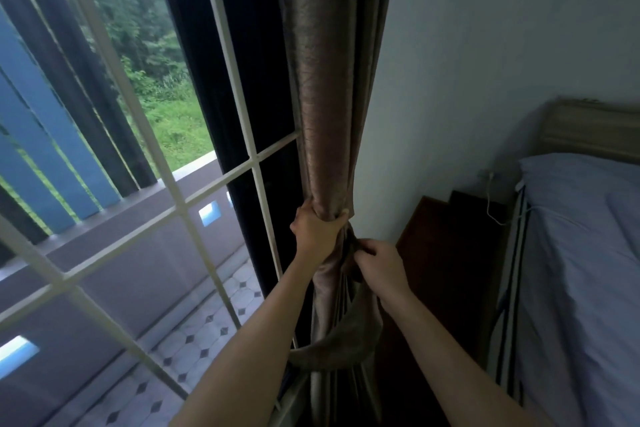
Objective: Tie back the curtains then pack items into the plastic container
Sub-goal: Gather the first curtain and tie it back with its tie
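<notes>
A brown patterned curtain hangs gathered into a narrow bundle at the right edge of the window. My left hand is clenched around the bundle at mid-height. A matching fabric tieback loops loosely around the curtain's lower part and sags below my arms. My right hand pinches the tieback's upper end just right of the bundle, close to the wall. No plastic container is in view.
A white window grille fills the left, with a tiled balcony and greenery outside. To the right stands a dark wooden bedside cabinet. A bed with a pale blue sheet lies beyond it. A white cable hangs near the wall.
</notes>
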Demonstrator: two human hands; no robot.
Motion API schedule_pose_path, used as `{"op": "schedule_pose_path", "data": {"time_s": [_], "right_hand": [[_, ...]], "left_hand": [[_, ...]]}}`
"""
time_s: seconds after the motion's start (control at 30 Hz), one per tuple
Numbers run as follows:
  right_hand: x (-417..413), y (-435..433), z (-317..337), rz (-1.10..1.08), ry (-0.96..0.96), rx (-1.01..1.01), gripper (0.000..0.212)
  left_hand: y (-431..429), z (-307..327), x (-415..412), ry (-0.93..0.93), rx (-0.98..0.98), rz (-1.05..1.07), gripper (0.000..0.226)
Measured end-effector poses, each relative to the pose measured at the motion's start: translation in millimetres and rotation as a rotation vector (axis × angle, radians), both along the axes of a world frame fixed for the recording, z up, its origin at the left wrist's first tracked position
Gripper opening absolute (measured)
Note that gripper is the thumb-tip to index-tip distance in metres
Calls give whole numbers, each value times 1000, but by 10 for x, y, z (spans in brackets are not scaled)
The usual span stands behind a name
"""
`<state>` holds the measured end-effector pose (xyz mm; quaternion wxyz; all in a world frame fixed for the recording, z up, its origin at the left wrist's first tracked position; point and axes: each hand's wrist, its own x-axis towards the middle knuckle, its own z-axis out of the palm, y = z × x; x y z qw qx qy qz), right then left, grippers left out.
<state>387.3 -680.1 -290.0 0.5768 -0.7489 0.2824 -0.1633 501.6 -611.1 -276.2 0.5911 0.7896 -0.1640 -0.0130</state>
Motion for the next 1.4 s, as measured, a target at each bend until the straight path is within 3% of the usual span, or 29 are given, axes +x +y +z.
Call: {"op": "schedule_pose_path", "data": {"time_s": [0.13,0.27,0.37,0.43,0.57,0.63,0.77,0.9,1.03,1.3,1.4], "right_hand": [[36,38,-59,66,-92,69,23],[105,-53,-145,37,-221,625,26],[175,-151,-200,67,-185,681,10],[211,-173,-180,88,-163,636,9],[354,-301,-238,65,-96,133,21],[380,-396,-209,80,-94,25,23],[437,-609,-272,257,-123,329,4],[473,-820,-341,340,-166,469,30],[522,-965,-337,429,-123,251,69],[571,-1083,-229,640,-59,91,72],[632,-1040,-289,566,-82,19,64]], "left_hand": [[-44,-6,80,22,30,2,51],[-96,26,144,67,16,12,47],[-166,37,137,56,0,38,43],[-220,41,107,26,-16,63,41],[-289,10,132,28,-38,77,47],[-294,-14,170,47,-23,73,54],[-273,-17,177,70,-43,105,52],[-247,-47,179,98,-34,109,57],[-278,-40,165,123,-28,63,56],[-359,63,121,128,-5,-34,48],[-437,58,77,130,-43,-35,44]]}}
